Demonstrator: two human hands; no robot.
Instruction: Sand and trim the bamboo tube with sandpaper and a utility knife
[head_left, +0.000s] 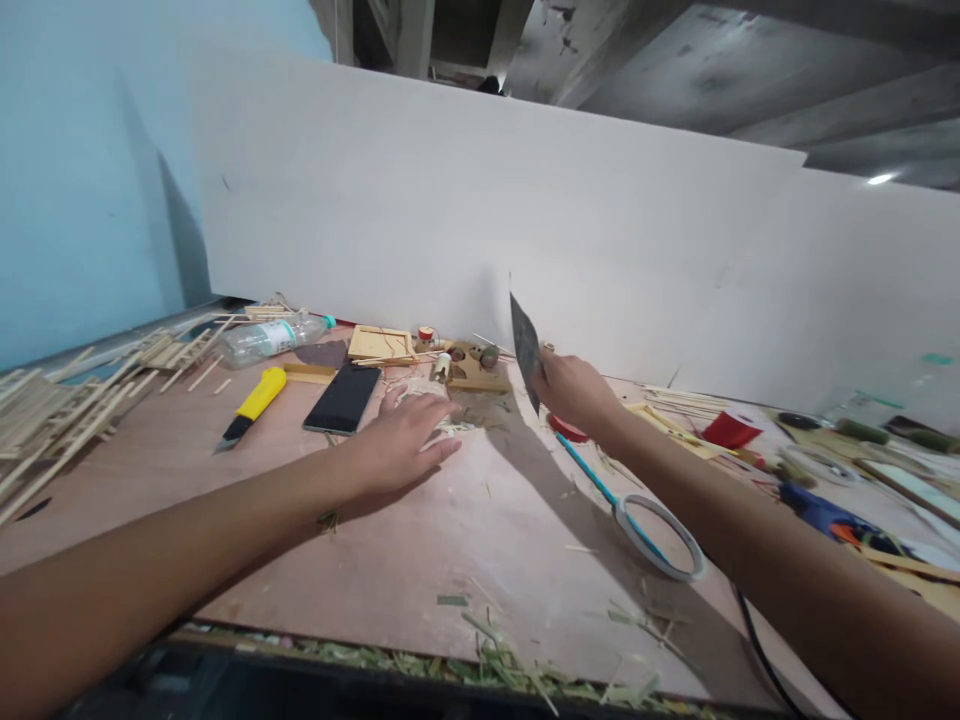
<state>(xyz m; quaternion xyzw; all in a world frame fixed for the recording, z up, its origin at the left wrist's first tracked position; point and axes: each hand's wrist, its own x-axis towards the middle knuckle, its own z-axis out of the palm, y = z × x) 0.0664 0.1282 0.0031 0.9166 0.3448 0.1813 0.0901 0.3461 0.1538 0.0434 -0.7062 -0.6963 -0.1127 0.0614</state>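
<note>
My right hand (574, 395) is raised above the board, closed around a knife. The knife's broad dark blade (525, 345) points upward, with its handle hidden in my fist. My left hand (409, 435) hovers over or rests on the board with fingers spread and nothing visible in it. Just beyond its fingers lie pale shavings (409, 388) and a wooden block with holes (480, 375). A black phone (343, 398) is close by on the left. Below my right wrist are a red tape roll (568, 428), a blue stick (585, 468) and a white tape ring (697, 560).
A yellow utility knife (259, 398) lies at left with its blade bare. Behind it are a plastic bottle (274, 340) and stacked wooden sticks (71, 425). A white panel (450, 200) closes off the back. Green scraps (495, 655) line the front edge; a blue glue gun (825, 515) lies right.
</note>
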